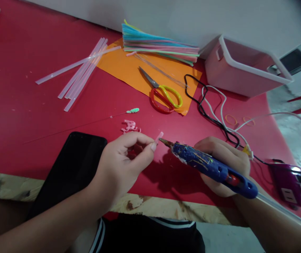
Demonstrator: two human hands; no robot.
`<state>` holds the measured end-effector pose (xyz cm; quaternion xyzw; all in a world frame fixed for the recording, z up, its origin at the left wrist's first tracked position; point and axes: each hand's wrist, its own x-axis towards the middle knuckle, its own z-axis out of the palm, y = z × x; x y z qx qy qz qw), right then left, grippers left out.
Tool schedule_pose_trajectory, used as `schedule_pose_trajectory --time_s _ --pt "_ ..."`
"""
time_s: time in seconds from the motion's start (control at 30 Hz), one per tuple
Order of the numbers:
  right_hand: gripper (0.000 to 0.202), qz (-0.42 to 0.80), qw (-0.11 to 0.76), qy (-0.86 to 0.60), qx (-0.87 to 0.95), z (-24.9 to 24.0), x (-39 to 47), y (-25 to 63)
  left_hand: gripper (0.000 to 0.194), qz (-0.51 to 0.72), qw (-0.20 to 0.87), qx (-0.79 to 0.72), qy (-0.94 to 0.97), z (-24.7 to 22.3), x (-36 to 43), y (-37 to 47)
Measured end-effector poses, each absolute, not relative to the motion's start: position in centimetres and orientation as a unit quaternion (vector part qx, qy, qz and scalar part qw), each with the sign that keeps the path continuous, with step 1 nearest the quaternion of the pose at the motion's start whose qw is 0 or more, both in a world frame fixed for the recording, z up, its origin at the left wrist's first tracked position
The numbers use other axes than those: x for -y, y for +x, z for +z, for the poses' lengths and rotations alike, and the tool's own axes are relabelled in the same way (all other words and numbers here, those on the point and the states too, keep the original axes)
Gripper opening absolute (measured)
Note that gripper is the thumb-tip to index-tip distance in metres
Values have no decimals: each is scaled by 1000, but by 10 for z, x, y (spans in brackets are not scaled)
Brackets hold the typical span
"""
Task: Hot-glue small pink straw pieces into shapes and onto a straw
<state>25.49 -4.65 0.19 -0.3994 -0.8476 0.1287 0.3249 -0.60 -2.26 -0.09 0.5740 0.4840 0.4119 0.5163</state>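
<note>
Between thumb and forefinger, my left hand [125,158] pinches a small pink piece of pipe cleaner [160,136]. My right hand [222,163] is wrapped round a blue glue gun [208,162], whose nozzle points left and meets or nearly meets the pink piece. A clear glue stick [284,212] sticks out of the gun's rear. Just beyond my left hand lies a little heap of short pink pieces [130,125]. Farther back rests a thin wire with a green fuzzy tip [133,110].
Scissors [163,91] and a bundle of coloured pipe cleaners [158,44] lie on orange paper [137,75]. Glue sticks [83,70] lie at left, a black phone [71,168] by my left forearm. A pink bin [242,70], cables [208,109] and a purple power strip [292,186] occupy the right.
</note>
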Motion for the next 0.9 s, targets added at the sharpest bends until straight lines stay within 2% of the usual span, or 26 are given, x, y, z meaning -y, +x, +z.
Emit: schedule_pose_trajectory --time_s 0.63,0.9 --pt "18 85 345 -408 841 5 44 256 11 393 527 -501 563 0 22 -6" --pt "24 103 321 -369 866 4 44 257 9 396 550 -481 556 4 22 -3"
